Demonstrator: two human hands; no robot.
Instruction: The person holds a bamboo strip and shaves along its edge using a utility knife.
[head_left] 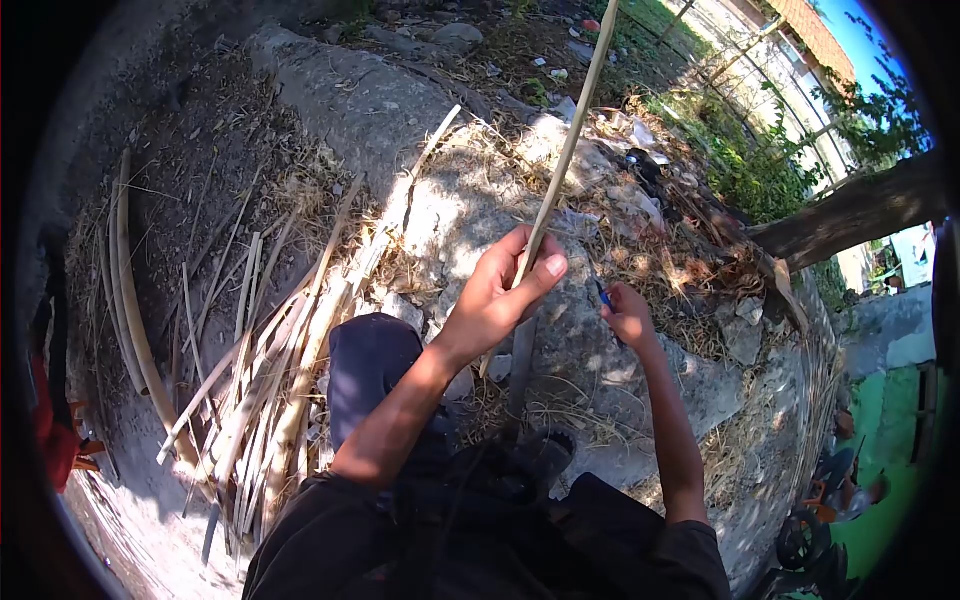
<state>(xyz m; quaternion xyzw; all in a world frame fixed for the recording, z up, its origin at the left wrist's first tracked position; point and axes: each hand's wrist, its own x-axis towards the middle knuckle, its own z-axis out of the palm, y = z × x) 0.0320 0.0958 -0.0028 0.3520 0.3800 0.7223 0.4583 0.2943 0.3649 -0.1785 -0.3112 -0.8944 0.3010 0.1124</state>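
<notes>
A long, pale strip of split wood or bamboo point(572, 135) rises steeply from my left hand point(500, 290). The fingers of that hand are wrapped round it, with the thumb lying across its front. Its upper end runs out of the top of the view. To the right and a little lower, my right hand point(630, 318) is closed on a small tool with a blue handle point(605, 295). A thin dark part points up from the handle, but its exact kind is too small to make out. The tool is apart from the strip.
A pile of cut poles and strips point(270, 400) lies on the ground to my left. Rock point(350, 90) and dry litter point(690, 265) spread ahead. A tree trunk point(860, 215) slants in at right. Another person point(860, 495) is near the green wall point(890, 430).
</notes>
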